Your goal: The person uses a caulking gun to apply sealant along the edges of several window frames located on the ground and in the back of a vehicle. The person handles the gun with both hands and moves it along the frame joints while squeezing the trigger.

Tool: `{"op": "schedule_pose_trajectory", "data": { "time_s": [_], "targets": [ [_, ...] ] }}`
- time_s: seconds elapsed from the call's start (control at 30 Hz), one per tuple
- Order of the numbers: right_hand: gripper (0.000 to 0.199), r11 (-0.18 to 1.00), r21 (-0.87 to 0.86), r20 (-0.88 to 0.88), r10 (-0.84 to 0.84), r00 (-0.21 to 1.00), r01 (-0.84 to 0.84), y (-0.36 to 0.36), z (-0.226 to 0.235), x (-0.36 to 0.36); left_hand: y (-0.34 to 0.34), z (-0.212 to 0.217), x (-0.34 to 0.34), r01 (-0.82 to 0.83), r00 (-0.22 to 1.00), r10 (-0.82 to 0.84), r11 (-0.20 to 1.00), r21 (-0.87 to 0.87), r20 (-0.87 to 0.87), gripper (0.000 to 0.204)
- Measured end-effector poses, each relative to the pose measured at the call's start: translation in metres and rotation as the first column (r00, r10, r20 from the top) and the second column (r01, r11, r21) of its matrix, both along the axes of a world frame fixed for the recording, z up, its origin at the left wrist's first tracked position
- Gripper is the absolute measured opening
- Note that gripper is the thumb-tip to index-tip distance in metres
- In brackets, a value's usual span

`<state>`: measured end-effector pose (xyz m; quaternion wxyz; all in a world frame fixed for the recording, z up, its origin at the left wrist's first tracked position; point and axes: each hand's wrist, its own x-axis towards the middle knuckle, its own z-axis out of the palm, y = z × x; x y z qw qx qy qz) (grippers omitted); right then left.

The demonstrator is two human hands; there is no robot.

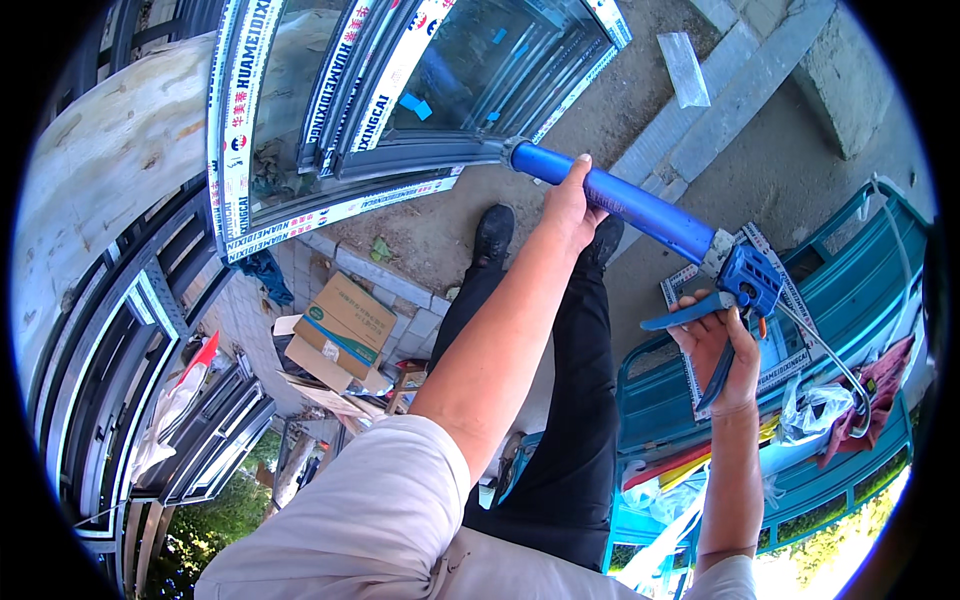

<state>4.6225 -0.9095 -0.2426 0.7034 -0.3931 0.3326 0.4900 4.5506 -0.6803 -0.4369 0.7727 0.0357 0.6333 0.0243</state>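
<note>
A caulking gun with a long blue barrel (655, 215) slants across the middle of the view. My left hand (574, 208) is wrapped round the barrel near its front part. At the back end, my right hand (722, 352) holds the gun's blue handle and trigger (690, 311), with its fingers between the two levers. A bent metal rod (822, 345) sticks out behind the handle. The gun's front end lies at the lower corner of a dark grey window frame (425, 155) with glass panes and printed protective film; whether its tip touches the frame I cannot tell.
A teal metal cart (850, 255) stands at right, with plastic bags (815, 410) and a dark red cloth (875, 400). Cardboard boxes (345, 325) sit at lower left. More dark frames (105, 390) lean at far left beside a pale trunk (120, 130). Stone kerbs (725, 90) cross the ground.
</note>
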Motion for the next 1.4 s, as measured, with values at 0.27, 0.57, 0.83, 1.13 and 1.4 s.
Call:
{"op": "schedule_pose_trajectory", "data": {
  "time_s": [0.27, 0.57, 0.83, 1.13, 1.4],
  "targets": [
    [0.046, 1.0, -0.021, 0.013, -0.006, 1.0, 0.006, 0.007, 0.011, -0.008, 0.005, 0.008, -0.004, 0.013, 1.0, -0.012, 1.0, -0.02, 0.014, 0.036],
    [0.046, 0.999, -0.041, 0.03, 0.017, 0.999, -0.016, 0.011, 0.02, -0.008, 0.009, 0.014, -0.004, 0.005, 1.0, -0.005, 1.0, -0.027, 0.021, 0.034],
    [0.045, 0.996, -0.084, 0.024, 0.007, 1.0, -0.005, 0.029, 0.042, -0.013, 0.019, 0.028, -0.007, -0.022, 0.998, 0.025, 0.999, -0.041, 0.055, 0.033],
    [0.044, 0.996, -0.086, 0.053, 0.032, 0.998, -0.027, 0.041, 0.058, -0.012, 0.03, 0.042, -0.008, -0.023, 0.998, 0.026, 0.998, -0.055, 0.057, 0.035],
    [0.044, 0.997, -0.072, 0.05, 0.028, 0.998, -0.024, 0.044, 0.063, -0.01, 0.034, 0.048, -0.007, -0.029, 0.998, 0.032, 0.998, -0.052, 0.055, 0.034]
  ]
}}
